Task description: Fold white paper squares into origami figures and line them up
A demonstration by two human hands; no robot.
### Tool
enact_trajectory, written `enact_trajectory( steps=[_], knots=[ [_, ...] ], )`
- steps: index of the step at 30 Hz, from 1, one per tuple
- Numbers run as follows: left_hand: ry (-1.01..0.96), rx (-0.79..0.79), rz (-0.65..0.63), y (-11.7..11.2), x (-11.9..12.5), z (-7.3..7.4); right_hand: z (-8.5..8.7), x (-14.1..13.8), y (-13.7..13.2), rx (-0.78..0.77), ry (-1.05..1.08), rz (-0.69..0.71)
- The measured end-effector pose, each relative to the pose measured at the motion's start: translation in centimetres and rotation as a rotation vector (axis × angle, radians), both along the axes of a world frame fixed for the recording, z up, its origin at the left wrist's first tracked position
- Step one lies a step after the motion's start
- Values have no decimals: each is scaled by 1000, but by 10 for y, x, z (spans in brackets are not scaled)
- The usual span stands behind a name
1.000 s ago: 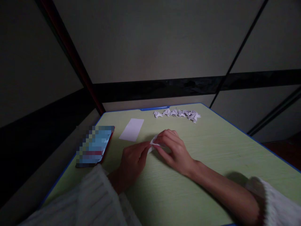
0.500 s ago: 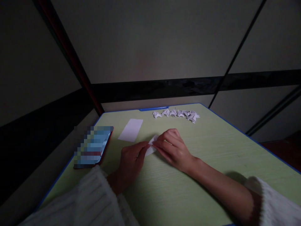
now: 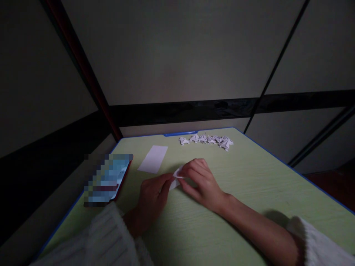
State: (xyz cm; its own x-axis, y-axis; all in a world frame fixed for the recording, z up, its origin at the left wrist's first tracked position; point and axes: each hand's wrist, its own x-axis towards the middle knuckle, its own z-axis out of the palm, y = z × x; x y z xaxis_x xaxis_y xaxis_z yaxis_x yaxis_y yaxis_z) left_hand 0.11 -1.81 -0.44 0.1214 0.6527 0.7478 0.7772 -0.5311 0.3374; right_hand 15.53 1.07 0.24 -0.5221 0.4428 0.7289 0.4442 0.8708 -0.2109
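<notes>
The left hand (image 3: 152, 195) and the right hand (image 3: 203, 184) meet over the middle of the table (image 3: 235, 229), both closed on one small piece of white paper (image 3: 178, 172). The left hand pinches its left side between thumb and fingertips, with next to no gap. The right hand grips the other side, its thumb below and its fingers curled loosely over the top. The paper looks folded, with one part standing up between the fingertips and another showing below them; the fingers hide the exact folds.

In a pinch this small, the left hand probably does best as a steady anchor, leaving the right fingertips to shape the paper in small moves. Lining up the edges before pressing should give a cleaner crease, and a firm run of the thumbnail would sharpen it. Pulling the two sides apart too hard could tear such a little piece or twist the layers. Resting the paper on the table while pressing may help.

Beyond the left hand, a flat white sheet (image 3: 153, 159) lies well within reach. A phone (image 3: 111, 181) with a red edge lies at the left. Several folded paper figures (image 3: 203, 139) sit in a row at the far side, bunched closer at the right end.
</notes>
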Motion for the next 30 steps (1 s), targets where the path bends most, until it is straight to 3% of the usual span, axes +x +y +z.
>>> enact_trajectory(
  steps=[3, 9, 16, 22, 30],
  knots=[
    [12, 23, 44, -1, 0, 2, 0, 1, 0, -99, 86, 26],
    [-2, 69, 82, -2, 1, 6, 0, 1, 0, -112, 169, 34],
    [17, 115, 50, -2, 0, 5, 3, -3, -3, -179, 229, 3],
    [60, 134, -26, -1, 0, 2, 6, -4, -7, -229, 190, 64],
    [13, 69, -43, -1, 1, 0, 2, -1, -4, -109, 153, 90]
  ],
)
